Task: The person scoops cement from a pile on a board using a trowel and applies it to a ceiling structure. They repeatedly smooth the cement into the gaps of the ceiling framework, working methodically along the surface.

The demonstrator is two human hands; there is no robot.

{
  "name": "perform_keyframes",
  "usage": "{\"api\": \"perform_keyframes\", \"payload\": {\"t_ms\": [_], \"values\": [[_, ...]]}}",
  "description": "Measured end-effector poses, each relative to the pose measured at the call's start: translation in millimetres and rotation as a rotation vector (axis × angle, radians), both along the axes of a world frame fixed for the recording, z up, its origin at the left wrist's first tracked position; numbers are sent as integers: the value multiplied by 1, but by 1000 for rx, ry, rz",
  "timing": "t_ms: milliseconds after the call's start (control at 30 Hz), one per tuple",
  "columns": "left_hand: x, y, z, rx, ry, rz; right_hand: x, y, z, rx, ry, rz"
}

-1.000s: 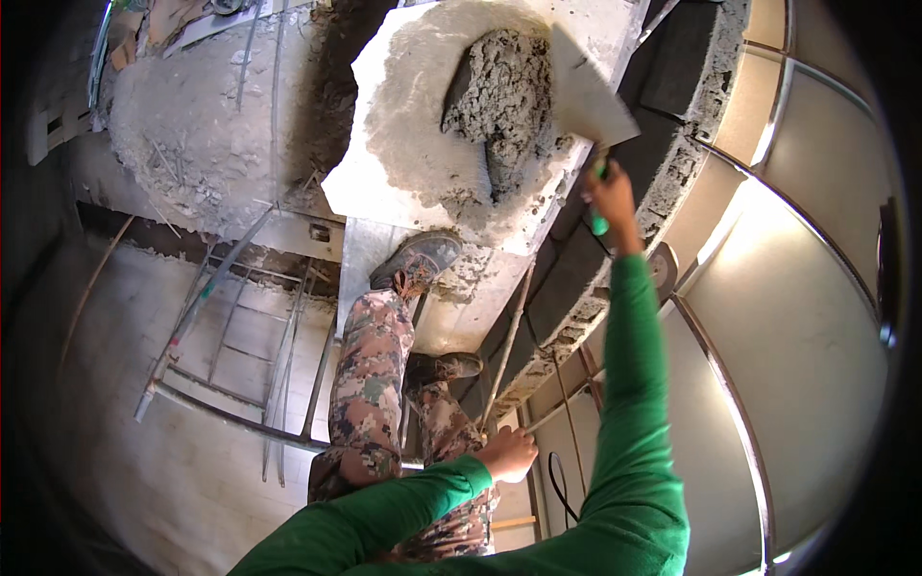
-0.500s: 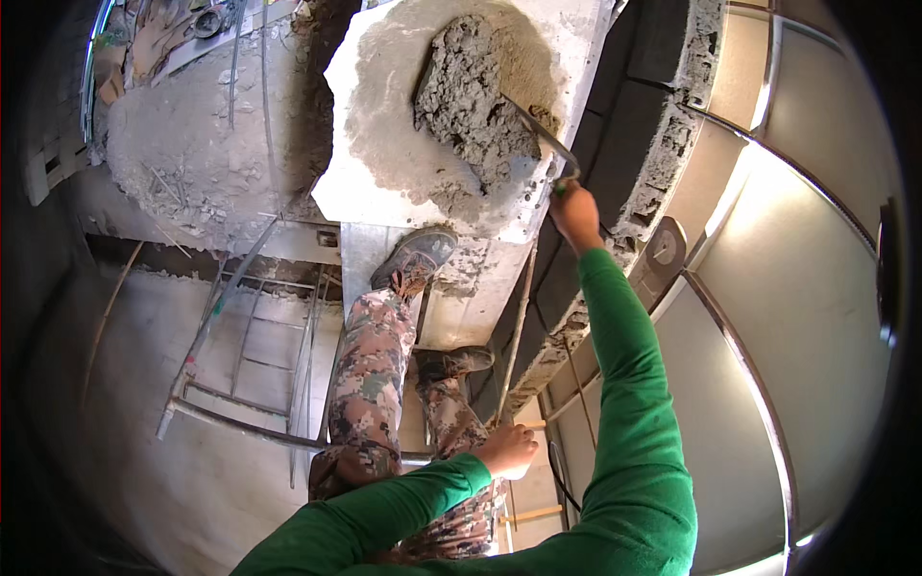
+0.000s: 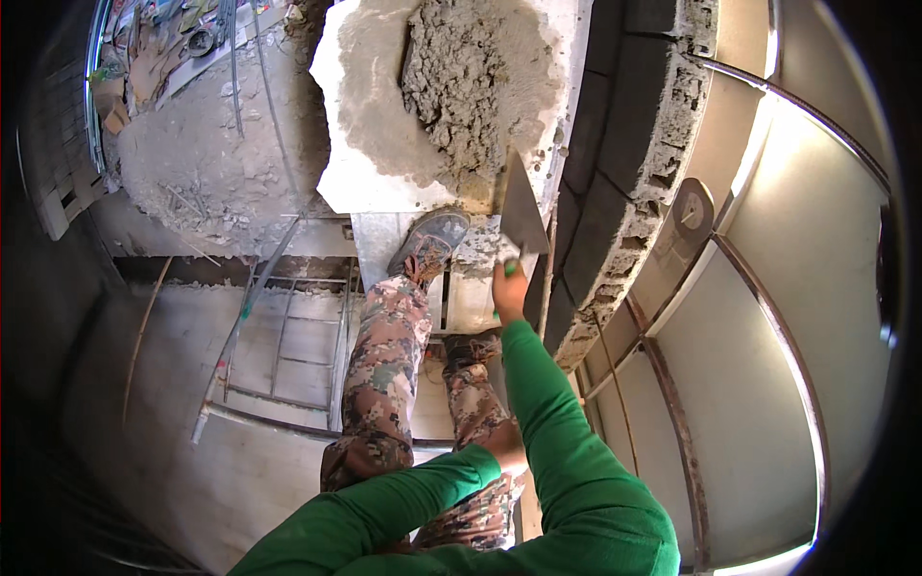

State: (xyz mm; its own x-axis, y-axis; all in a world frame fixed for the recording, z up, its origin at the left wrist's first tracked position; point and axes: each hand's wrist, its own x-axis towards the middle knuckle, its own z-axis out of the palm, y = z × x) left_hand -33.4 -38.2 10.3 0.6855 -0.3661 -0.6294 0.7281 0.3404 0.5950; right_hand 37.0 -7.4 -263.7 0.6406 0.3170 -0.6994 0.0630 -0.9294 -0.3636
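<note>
Wearing green sleeves, the person has both forearms rising from the lower edge. Nearest, the left hand [image 3: 504,444] rests against the thigh of the camouflage trousers [image 3: 384,374]; most of it is hidden behind the right sleeve, so whether it is open or closed cannot be told. Farther out, the right hand [image 3: 509,288] is closed around the green handle of a trowel [image 3: 520,211], whose flat steel blade points up toward the heap of grey mortar [image 3: 471,86]. The mortar lies on a pale mortar board [image 3: 360,125], and the blade tip meets the heap's lower edge. A boot [image 3: 432,240] stands just below the board. To the right runs a course of dark blocks [image 3: 615,173] with rough mortar joints.
</note>
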Motion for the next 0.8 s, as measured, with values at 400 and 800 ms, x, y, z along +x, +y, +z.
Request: {"api": "perform_keyframes", "payload": {"t_ms": [400,800], "values": [[-65,-111,-27,424,-288,293,65,211,-128,421,404,-163],[-61,-57,-38,509,-376,-391,94,173,-26,368,299,-8]]}}
